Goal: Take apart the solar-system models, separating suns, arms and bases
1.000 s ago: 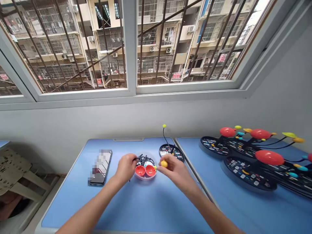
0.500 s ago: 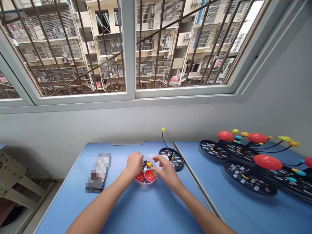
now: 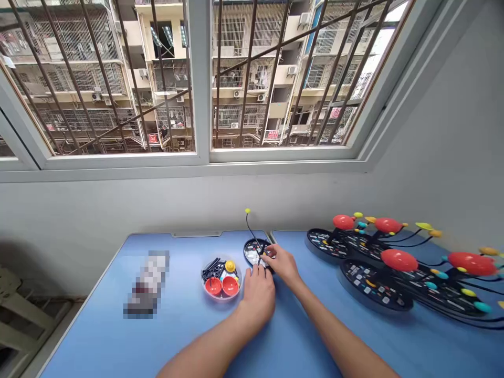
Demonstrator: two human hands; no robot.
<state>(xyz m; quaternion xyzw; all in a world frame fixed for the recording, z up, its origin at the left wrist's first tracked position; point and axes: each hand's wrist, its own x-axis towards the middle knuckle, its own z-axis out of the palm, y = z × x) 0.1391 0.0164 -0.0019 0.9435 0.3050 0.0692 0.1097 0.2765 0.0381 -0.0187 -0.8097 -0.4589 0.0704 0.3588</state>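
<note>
Black base disc (image 3: 251,250) sits far back on the bench (image 3: 177,331), just beside the parts dish (image 3: 220,297). Left hand (image 3: 258,289) lies loose on its near rim. Right hand (image 3: 284,264) pinches the wire stalk (image 3: 252,230) at its foot. Best pinned flat, I'd say, with the stalk kept upright.

Glossy plastic black disc (image 3: 252,251), smooth matt blue table (image 3: 185,336).

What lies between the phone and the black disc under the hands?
Head view: a round dish of red, yellow and black parts, with the left hand beside it.
</note>
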